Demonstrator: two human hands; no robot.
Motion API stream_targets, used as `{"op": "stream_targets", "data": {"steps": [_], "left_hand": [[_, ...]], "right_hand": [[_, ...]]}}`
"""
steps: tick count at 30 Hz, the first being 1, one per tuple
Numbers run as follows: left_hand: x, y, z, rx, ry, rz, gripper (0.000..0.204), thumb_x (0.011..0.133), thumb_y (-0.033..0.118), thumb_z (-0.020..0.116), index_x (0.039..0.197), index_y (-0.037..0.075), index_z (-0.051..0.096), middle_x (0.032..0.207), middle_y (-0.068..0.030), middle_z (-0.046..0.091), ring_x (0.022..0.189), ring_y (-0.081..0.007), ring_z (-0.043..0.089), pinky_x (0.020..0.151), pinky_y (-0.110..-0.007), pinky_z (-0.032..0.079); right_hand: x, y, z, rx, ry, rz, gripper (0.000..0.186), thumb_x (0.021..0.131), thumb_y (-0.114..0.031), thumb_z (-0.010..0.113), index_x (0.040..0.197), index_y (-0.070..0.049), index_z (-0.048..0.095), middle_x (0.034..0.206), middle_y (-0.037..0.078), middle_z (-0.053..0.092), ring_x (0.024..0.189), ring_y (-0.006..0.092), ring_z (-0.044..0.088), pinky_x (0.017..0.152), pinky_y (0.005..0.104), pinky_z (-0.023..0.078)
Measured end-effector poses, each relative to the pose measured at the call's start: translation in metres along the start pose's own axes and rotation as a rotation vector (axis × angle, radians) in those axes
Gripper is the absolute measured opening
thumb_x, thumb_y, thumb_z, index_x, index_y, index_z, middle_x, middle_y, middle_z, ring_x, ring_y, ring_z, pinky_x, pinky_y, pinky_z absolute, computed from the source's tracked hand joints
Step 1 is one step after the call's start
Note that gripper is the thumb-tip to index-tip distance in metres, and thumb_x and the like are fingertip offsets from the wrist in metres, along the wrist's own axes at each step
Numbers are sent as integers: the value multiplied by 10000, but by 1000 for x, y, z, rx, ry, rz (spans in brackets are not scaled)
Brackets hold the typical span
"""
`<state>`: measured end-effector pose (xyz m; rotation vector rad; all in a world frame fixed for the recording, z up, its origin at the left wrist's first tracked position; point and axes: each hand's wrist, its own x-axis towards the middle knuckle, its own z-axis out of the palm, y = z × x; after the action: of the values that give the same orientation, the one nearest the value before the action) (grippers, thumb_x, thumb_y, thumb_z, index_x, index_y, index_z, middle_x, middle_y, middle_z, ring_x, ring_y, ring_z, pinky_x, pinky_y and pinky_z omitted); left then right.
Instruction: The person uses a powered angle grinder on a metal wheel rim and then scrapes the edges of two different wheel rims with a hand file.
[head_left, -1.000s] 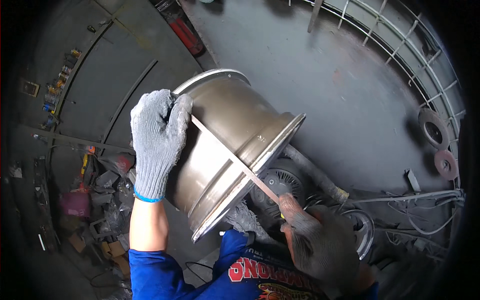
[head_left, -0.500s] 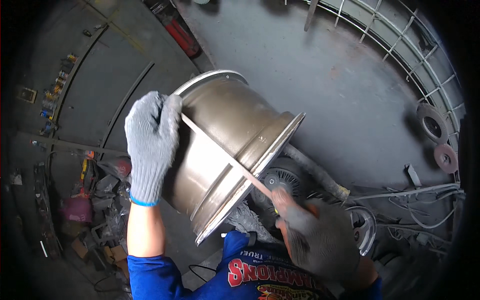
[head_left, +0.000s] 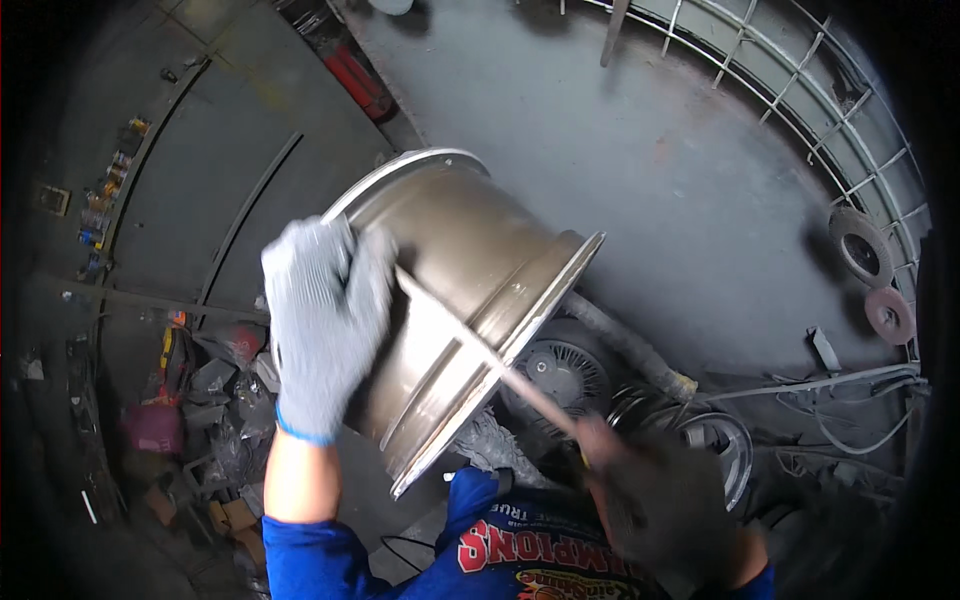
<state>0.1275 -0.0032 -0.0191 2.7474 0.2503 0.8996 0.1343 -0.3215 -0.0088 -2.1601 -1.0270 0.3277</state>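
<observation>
A metallic wheel rim lies tilted on its side in front of me, its bright edge facing lower right. Across its barrel and over that edge runs a long, narrow file-like bar. My left hand, in a grey knitted glove, is closed at the bar's far end, against the rim's left side. The fingertips there are partly hidden. My right hand, in a dark, dirty glove, is wrapped round the bar's near end, close to my chest, and slightly blurred.
Below the rim's right edge stand a spoked wheel and another wheel. Bagged scrap is heaped on the left. Two abrasive discs hang by a wire grid on the right. A red cylinder lies at the back.
Both hands and the bar have slid toward the lower right across the rim. The rim has shifted only slightly.
</observation>
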Motion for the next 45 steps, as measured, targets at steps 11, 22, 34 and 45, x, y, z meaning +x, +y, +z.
{"op": "stream_targets", "data": {"steps": [11,22,34,45], "left_hand": [[9,-25,8,-10,56,-67,345,942,180,742,701,15,558,679,-166,531,696,-372,544,666,-458,413],[7,0,8,-66,-30,-96,337,943,178,736,698,34,553,688,-155,504,699,-370,531,676,-466,403],[6,21,-3,-222,-167,142,218,917,166,751,741,69,667,677,-82,547,729,-306,601,1173,-573,367],[-10,35,-3,-165,-113,242,239,906,164,746,723,74,622,692,-88,565,794,-325,624,1163,-588,370]], "right_hand": [[15,-12,9,-9,48,81,525,846,-115,815,1356,-94,693,745,126,602,586,340,633,535,458,483],[-4,6,15,-8,48,30,541,844,-118,822,1364,-82,677,764,131,637,615,347,659,519,430,494],[-31,-2,-4,-51,-124,124,585,813,-70,819,1375,-54,656,865,190,690,676,383,671,564,480,505],[-51,-7,-13,-27,-182,147,605,835,-47,801,1412,-53,619,898,193,695,673,378,669,562,461,503]]}}
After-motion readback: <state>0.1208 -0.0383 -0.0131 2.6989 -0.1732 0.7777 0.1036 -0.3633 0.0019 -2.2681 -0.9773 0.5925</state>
